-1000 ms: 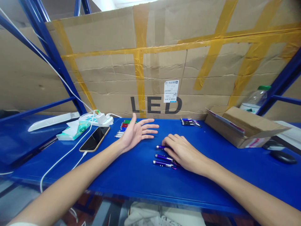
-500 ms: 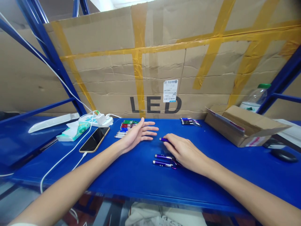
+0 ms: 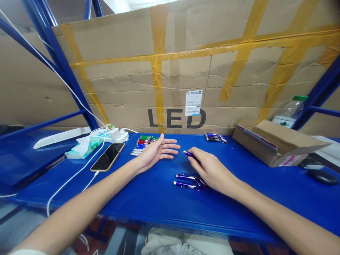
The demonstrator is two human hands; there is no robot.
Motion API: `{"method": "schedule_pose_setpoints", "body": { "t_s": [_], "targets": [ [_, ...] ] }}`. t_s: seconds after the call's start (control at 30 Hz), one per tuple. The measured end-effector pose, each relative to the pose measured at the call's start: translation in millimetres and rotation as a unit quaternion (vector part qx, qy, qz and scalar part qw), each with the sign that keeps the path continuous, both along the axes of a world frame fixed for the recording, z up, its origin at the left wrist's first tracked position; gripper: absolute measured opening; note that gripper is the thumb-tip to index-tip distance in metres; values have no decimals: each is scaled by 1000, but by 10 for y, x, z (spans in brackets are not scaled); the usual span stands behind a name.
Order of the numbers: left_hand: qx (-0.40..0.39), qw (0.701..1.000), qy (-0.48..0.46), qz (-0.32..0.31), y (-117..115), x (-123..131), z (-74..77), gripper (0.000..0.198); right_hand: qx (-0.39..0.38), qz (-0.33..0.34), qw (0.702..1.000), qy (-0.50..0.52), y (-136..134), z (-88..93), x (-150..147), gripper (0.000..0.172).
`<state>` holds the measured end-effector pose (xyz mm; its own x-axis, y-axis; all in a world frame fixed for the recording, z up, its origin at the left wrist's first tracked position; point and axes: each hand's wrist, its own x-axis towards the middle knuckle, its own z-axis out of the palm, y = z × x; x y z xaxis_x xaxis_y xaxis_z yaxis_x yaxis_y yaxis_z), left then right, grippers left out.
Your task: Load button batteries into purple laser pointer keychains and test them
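Note:
My right hand [image 3: 211, 168] grips a slim purple keychain flashlight [image 3: 188, 153] just over the blue tabletop, its silver tip poking out past my thumb and fingers toward the left. Two more purple keychain flashlights, an upper one [image 3: 185, 176] and a lower one [image 3: 184, 185], lie side by side below that hand, their straps trailing right. My left hand [image 3: 156, 153] is open with its fingers stretched to the right and holds nothing. Partly hidden behind it is a row of green, red, blue and silver keychain flashlights [image 3: 141, 144].
A small group of blue and black flashlights [image 3: 211, 137] lies at the back. Right of it are an open cardboard box [image 3: 276, 141], a black mouse [image 3: 322, 176] and a bottle [image 3: 290, 110]. On the left are a phone [image 3: 107, 157], tissues [image 3: 83, 147], a power strip [image 3: 101, 134] and white cables.
My right hand has lifted slightly and shifted a little right, with the held flashlight tilting tip-up. The left hand keeps its open pose. The camera view has shifted slightly.

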<state>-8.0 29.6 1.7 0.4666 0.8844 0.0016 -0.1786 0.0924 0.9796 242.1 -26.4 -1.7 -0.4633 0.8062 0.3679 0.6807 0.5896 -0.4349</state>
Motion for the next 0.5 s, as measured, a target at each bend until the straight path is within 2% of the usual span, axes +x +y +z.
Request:
{"method": "schedule_pose_setpoints", "body": {
  "t_s": [0.2,0.5],
  "targets": [
    [1,1000,-3,21,-11,-2,29,61,-23,4,1000,-18,-6,-2,-4,22],
    [-2,1000,-30,4,7,-13,25,68,-20,14,999,-28,-7,1,-2,21]
  ]
}}
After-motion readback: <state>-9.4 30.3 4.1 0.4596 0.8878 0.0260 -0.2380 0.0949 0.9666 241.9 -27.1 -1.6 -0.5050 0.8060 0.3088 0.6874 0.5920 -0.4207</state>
